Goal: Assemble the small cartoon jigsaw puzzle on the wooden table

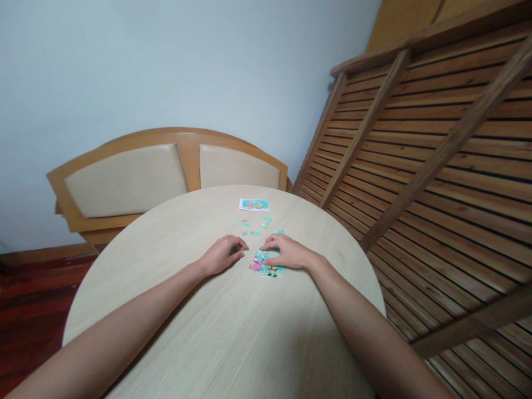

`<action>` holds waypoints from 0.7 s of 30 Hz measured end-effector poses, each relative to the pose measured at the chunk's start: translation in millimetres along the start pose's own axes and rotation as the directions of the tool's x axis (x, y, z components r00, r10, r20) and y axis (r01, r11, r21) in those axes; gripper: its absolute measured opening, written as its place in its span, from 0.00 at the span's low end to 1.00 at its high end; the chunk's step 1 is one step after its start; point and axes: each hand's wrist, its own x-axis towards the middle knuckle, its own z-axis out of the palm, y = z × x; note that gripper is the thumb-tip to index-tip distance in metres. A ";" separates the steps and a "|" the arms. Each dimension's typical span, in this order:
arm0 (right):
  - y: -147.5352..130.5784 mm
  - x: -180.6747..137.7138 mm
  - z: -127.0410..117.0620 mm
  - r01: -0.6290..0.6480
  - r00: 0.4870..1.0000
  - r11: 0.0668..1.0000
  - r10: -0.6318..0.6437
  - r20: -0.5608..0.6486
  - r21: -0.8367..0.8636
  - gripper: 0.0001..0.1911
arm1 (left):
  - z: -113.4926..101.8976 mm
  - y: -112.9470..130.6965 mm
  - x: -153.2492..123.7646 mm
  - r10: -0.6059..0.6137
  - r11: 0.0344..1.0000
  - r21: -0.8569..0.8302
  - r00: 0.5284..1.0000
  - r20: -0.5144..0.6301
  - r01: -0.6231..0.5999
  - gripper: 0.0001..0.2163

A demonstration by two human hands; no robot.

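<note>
- Holds the right hand [288, 252] palm down over the partly assembled cartoon puzzle [272, 272], with thumb and forefinger spread apart and a bit of the picture visible between them.
- Rests the left hand [224, 254] just left of the puzzle, with fingers curled toward the thumb and tips pointing right, at the puzzle.
- Shows a pale speck by the left fingertips, too small to make out; cannot tell from this view about any pinch on it.
- Places the puzzle near the middle of the round table [233, 332], directly under the right hand and a short gap right of the left fingertips.
- Makes the right hand the nearer one overall, but turns the ragged left edge, with its jutting pink figure [255, 266], toward the left hand.
- Cannot read the puzzle's long axis, with its far right part hidden beneath the right hand.
- Leaves loose pieces [250, 233] beyond both hands, roughly ahead of the gap between them.
- Sets the printed card [254, 204] farther off, long side running left to right.
</note>
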 end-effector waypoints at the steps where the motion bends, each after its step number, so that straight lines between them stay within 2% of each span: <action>1: 0.3 -0.2 -0.3 -0.004 1.000 1.000 0.004 -0.002 -0.007 0.24 | -2.3 2.1 -1.3 0.002 1.000 0.025 1.000 -0.005 -0.002 0.08; 4: 0.9 -0.4 -0.4 -0.009 1.000 1.000 0.009 -0.007 -0.017 0.24 | -9.8 8.0 -4.1 0.011 0.996 0.085 1.000 0.012 -0.012 0.09; 8: 2.6 -0.8 0.2 -0.013 1.000 1.000 0.012 -0.019 -0.017 0.25 | -13.4 9.6 -4.8 0.033 0.997 0.061 0.998 0.061 -0.036 0.09; 13: 4.9 -1.1 1.1 -0.007 1.000 1.000 0.006 -0.025 -0.016 0.24 | -9.9 5.8 -4.0 0.024 0.998 -0.058 0.995 0.101 -0.018 0.10; 21: 4.6 -0.8 1.4 -0.010 0.999 1.000 0.010 -0.032 -0.009 0.24 | -12.3 15.5 -7.8 0.115 0.953 -0.301 0.969 0.218 -0.045 0.13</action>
